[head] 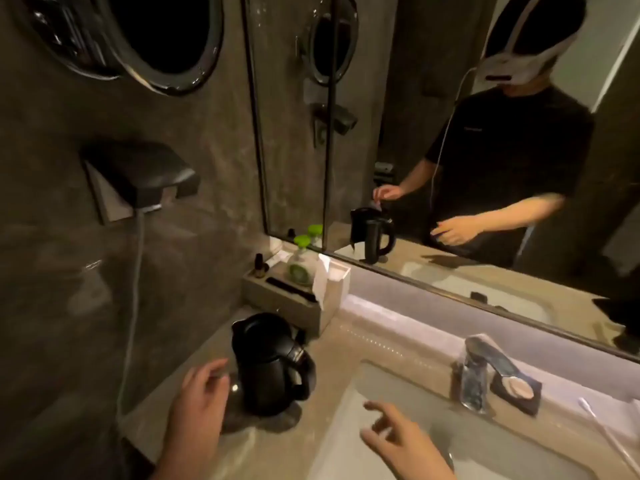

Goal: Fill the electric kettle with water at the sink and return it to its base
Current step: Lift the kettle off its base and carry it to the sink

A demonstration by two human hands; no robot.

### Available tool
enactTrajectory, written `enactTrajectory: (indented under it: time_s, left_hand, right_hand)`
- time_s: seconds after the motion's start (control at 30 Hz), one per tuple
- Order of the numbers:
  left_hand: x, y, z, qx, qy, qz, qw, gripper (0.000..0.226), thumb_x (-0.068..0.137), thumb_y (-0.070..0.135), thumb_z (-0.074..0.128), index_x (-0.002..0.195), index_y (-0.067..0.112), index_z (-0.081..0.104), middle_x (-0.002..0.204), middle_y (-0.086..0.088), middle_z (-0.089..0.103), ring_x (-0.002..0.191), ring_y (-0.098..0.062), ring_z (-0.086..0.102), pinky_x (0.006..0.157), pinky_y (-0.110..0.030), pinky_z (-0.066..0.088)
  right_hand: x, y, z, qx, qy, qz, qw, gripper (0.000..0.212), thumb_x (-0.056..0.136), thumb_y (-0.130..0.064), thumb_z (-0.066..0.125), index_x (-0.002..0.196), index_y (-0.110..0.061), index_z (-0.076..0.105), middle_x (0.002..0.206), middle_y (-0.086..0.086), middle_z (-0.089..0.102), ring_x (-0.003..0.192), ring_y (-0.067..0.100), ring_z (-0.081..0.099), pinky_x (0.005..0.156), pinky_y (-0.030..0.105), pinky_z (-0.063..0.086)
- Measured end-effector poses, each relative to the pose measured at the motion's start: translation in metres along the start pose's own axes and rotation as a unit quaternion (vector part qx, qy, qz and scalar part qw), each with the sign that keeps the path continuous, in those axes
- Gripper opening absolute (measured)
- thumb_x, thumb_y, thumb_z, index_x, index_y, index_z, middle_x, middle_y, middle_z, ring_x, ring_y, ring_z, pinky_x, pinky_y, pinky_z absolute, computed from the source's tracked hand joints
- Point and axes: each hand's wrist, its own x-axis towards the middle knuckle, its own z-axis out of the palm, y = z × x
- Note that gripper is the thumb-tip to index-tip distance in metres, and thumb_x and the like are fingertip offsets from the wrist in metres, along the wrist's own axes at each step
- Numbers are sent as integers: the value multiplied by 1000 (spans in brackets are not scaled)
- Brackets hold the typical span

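A black electric kettle (268,363) stands upright on its round base (242,422) on the counter, left of the sink (349,420), lid closed and handle turned to the right. My left hand (197,410) hovers just left of the kettle, fingers apart, holding nothing. My right hand (403,441) is over the sink basin, right of the kettle's handle, fingers spread and empty. The chrome faucet (481,368) stands behind the basin.
A grey cord (133,306) runs from a wall socket down to the base. Behind the kettle sits a tray (287,303) with a tissue box, a green-capped bottle (300,261) and small items. A soap dish (516,391) is by the faucet. A mirror covers the wall.
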Motion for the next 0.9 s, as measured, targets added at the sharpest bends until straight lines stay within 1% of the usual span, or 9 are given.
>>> enactTrajectory:
  time_s: [0.07, 0.13, 0.2, 0.27, 0.37, 0.5, 0.67, 0.8, 0.9]
  left_hand:
    - [22, 12, 10, 54, -34, 48, 997, 27, 86, 15, 60, 108, 32, 60, 111, 0, 54, 99, -19, 57, 87, -37, 45]
    - [43, 23, 20, 81, -75, 60, 992, 29, 87, 20, 58, 116, 23, 59, 121, -3, 52, 110, -19, 51, 96, -36, 39]
    - [50, 20, 31, 112, -112, 57, 986, 34, 88, 25, 57, 122, 20, 57, 130, -4, 48, 119, -20, 44, 101, -36, 34]
    - [55, 15, 37, 143, -144, 28, 979, 39, 89, 32, 53, 127, 23, 52, 140, 0, 40, 125, -20, 38, 102, -36, 33]
    - [62, 8, 46, 164, -162, 18, 973, 42, 90, 36, 51, 130, 24, 49, 145, 1, 35, 128, -19, 34, 101, -36, 32]
    - [66, 3, 49, 165, -163, 17, 973, 45, 90, 38, 49, 132, 22, 48, 146, 2, 33, 129, -18, 34, 102, -37, 35]
    - [73, 9, 47, 147, -179, 39, 972, 47, 91, 41, 46, 135, 25, 45, 148, 7, 30, 130, -15, 33, 102, -38, 35]
    - [85, 32, 48, 96, -181, 89, 975, 47, 88, 47, 45, 132, 30, 48, 148, 9, 30, 131, -13, 29, 103, -38, 32]
    - [86, 53, 58, 42, -192, 103, 975, 47, 85, 48, 50, 129, 33, 51, 146, 13, 31, 131, -9, 27, 101, -30, 26]
  right_hand:
    - [33, -38, 16, 21, -16, -35, 999, 44, 85, -48, 67, 125, -48, 50, 110, -11, 65, 83, -3, 60, 77, 18, 48]
    - [61, -65, 30, 26, -9, -69, 997, 59, 88, -44, 67, 141, -31, 46, 125, -8, 57, 106, 9, 59, 89, 25, 46]
    - [82, -77, 46, 45, -8, -75, 996, 59, 87, -38, 70, 140, -21, 50, 130, -3, 59, 117, 18, 58, 99, 34, 47]
    - [97, -78, 55, 64, -23, -62, 996, 51, 85, -36, 72, 131, -19, 57, 122, 1, 66, 109, 19, 63, 89, 31, 52]
    - [111, -77, 63, 94, -23, -37, 995, 36, 88, -29, 72, 120, -20, 60, 108, -1, 68, 91, 13, 63, 63, 9, 44]
    - [116, -75, 69, 125, -16, -51, 991, 34, 92, -19, 69, 124, -18, 59, 111, 2, 68, 101, 17, 62, 77, 21, 44]
    - [108, -79, 68, 181, 22, -67, 981, 24, 94, -13, 66, 115, -22, 59, 107, -1, 69, 94, 6, 64, 70, 7, 45]
    - [102, -86, 44, 198, 52, -82, 976, 20, 95, -17, 65, 114, -18, 62, 103, -3, 70, 92, 4, 65, 66, 8, 46]
    - [89, -87, 16, 194, 79, -98, 973, 22, 95, -17, 66, 116, -19, 61, 103, -7, 69, 93, 3, 64, 68, 7, 45]
